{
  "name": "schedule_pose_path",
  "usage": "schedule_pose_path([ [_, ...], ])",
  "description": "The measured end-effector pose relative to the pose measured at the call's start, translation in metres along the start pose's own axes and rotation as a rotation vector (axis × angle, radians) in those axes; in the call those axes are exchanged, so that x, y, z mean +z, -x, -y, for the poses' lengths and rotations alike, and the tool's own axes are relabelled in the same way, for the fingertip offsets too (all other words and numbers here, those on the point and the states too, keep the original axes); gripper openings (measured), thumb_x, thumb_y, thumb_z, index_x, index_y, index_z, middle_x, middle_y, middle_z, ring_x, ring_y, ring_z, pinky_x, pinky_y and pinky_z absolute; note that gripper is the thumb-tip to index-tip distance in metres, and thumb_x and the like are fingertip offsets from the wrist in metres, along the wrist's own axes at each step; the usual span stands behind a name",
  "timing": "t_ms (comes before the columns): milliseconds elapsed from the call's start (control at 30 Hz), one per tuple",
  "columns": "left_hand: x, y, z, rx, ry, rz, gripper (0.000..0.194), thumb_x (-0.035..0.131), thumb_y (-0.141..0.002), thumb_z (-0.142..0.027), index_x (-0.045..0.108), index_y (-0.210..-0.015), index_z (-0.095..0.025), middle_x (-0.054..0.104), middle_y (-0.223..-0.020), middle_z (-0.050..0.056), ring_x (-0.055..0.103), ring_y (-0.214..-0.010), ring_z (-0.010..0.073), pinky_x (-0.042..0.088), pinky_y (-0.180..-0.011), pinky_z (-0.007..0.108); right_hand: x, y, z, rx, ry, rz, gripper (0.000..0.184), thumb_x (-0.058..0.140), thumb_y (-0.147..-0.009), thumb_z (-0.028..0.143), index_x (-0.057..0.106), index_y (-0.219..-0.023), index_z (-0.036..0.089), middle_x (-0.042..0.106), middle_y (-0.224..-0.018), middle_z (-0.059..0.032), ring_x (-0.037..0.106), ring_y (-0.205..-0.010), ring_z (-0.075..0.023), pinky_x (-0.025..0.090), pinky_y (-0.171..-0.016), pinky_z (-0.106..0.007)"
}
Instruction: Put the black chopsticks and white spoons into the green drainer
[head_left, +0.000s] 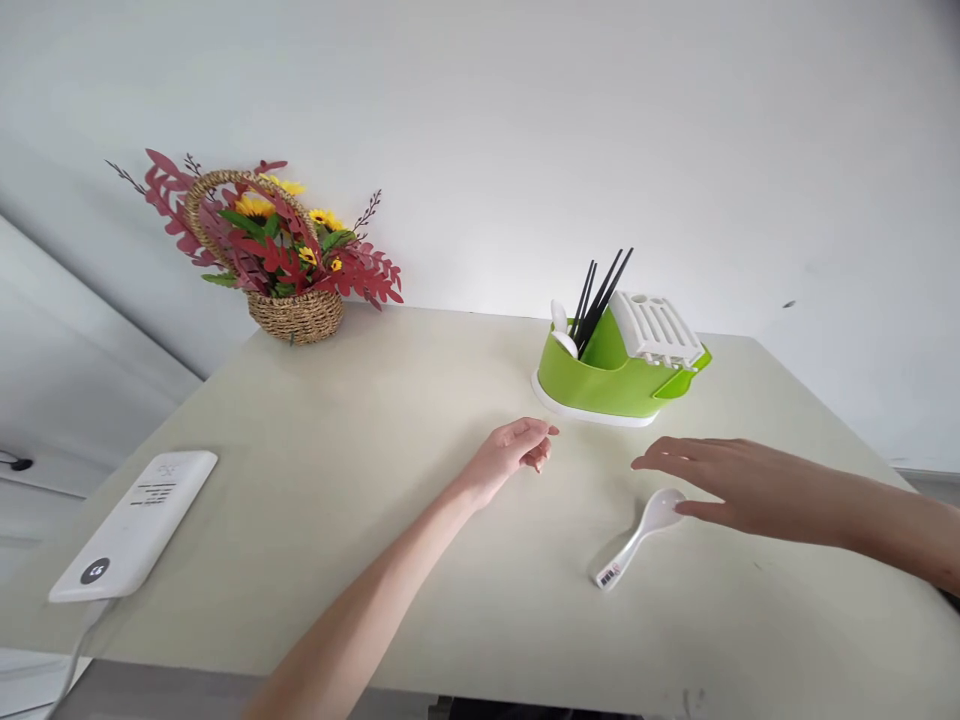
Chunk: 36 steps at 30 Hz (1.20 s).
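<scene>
On the table a white soup spoon (643, 532) lies with its handle pointing toward me and to the left. My right hand (757, 490) hovers by the spoon's bowl, thumb apart from the outstretched fingers. The thumb tip overlaps the bowl's edge; whether it touches cannot be told. My left hand (516, 452) is in front of the green utensil caddy (592, 385), its fingers loosely curled and apart, holding nothing. In the caddy's left section stand black chopsticks (600, 300) and white spoons (564, 343). A slotted white rack (660, 328) tops its right side.
At the back left of the table (360, 400) sits a woven basket (296, 318) of red leaves and yellow flowers. A white power bank (139, 525) with a cable (71, 665) lies near the left edge. The wall (465, 130) rises behind the table.
</scene>
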<state>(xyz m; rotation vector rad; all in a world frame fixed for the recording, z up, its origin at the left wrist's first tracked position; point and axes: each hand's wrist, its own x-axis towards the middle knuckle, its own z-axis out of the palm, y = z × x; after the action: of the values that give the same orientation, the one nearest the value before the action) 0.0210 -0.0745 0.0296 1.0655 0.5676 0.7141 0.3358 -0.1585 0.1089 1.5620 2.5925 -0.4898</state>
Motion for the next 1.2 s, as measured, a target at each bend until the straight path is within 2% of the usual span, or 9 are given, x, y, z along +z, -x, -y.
schedule_pose_path([
  [200,0.001,0.000,-0.001,-0.010,-0.008,-0.035,0.055,0.077,-0.085,-0.065,0.071,-0.103,-0.013,0.060,-0.086,0.003,0.052,-0.074,0.0131,0.044,-0.075,0.032,0.032,0.009,-0.021,0.122,0.004,0.160,0.054,0.054,-0.093,0.039,0.061,-0.146,0.036,0.068,-0.139,-0.0094,0.074,-0.111,-0.0346,0.058,-0.090,-0.049],
  [333,0.001,0.000,-0.001,-0.007,-0.005,-0.038,0.054,0.077,-0.085,-0.065,0.070,-0.102,-0.013,0.060,-0.086,0.003,0.052,-0.074,0.0131,0.044,-0.074,0.032,0.034,0.009,-0.019,0.220,-0.165,0.182,0.046,0.048,-0.096,0.039,0.063,-0.138,0.038,0.068,-0.135,-0.0066,0.075,-0.101,-0.0296,0.058,-0.086,-0.043],
  [500,0.000,0.000,0.000,-0.003,-0.004,-0.031,0.052,0.076,-0.088,-0.063,0.070,-0.103,-0.013,0.059,-0.085,0.002,0.052,-0.074,0.0128,0.044,-0.074,0.032,0.036,0.006,-0.011,0.308,-0.483,0.216,0.046,0.052,-0.089,0.030,0.062,-0.135,0.033,0.076,-0.105,-0.0054,0.074,-0.098,-0.0274,0.058,-0.085,-0.039],
  [667,-0.002,-0.002,0.003,0.002,-0.002,-0.039,0.051,0.076,-0.087,-0.063,0.069,-0.101,-0.014,0.059,-0.085,0.002,0.052,-0.073,0.0128,0.044,-0.074,0.032,0.040,0.005,-0.011,0.348,-0.765,0.269,0.054,0.056,-0.092,0.036,0.055,-0.145,0.032,0.078,-0.107,-0.0047,0.075,-0.100,-0.0258,0.057,-0.093,-0.040],
  [800,-0.002,-0.003,0.003,0.002,0.000,-0.035,0.051,0.076,-0.087,-0.063,0.069,-0.101,-0.014,0.059,-0.086,0.002,0.052,-0.073,0.0127,0.044,-0.074,0.032,0.042,0.001,-0.008,0.460,-0.825,0.273,0.051,0.060,-0.092,0.042,0.059,-0.142,0.033,0.080,-0.106,-0.0040,0.077,-0.102,-0.0266,0.054,-0.101,-0.043],
  [900,-0.003,-0.003,0.003,0.001,0.002,-0.030,0.050,0.076,-0.087,-0.062,0.070,-0.101,-0.014,0.059,-0.085,0.002,0.052,-0.073,0.0126,0.043,-0.075,0.032,0.045,-0.006,0.000,0.521,-0.790,0.224,0.040,0.063,-0.091,0.047,0.068,-0.127,0.030,0.080,-0.099,-0.0038,0.077,-0.097,-0.0270,0.053,-0.099,-0.042],
  [1033,-0.002,-0.002,0.003,-0.004,0.000,-0.037,0.051,0.077,-0.087,-0.062,0.071,-0.101,-0.014,0.059,-0.085,0.002,0.052,-0.074,0.0131,0.043,-0.076,0.033,0.044,-0.016,0.013,0.468,-0.746,0.112,0.035,0.060,-0.094,0.058,0.072,-0.109,0.028,0.079,-0.089,-0.0024,0.077,-0.086,-0.0255,0.055,-0.089,-0.039],
  [1133,-0.002,-0.001,0.002,-0.004,0.003,-0.039,0.051,0.078,-0.085,-0.062,0.071,-0.100,-0.014,0.059,-0.084,0.002,0.052,-0.073,0.0132,0.043,-0.076,0.033,0.026,-0.018,0.022,0.380,-0.726,-0.073,0.045,0.058,-0.095,0.067,0.072,-0.109,0.026,0.079,-0.089,-0.0040,0.077,-0.084,-0.0255,0.055,-0.077,-0.036],
  [1200,-0.001,-0.001,0.001,-0.008,-0.003,-0.029,0.051,0.078,-0.085,-0.062,0.071,-0.102,-0.014,0.058,-0.083,0.002,0.051,-0.072,0.0131,0.043,-0.075,0.032,0.004,-0.016,0.028,0.338,-0.673,-0.282,0.048,0.058,-0.095,0.068,0.073,-0.113,0.026,0.080,-0.089,-0.0050,0.078,-0.083,-0.0257,0.054,-0.068,-0.034],
])
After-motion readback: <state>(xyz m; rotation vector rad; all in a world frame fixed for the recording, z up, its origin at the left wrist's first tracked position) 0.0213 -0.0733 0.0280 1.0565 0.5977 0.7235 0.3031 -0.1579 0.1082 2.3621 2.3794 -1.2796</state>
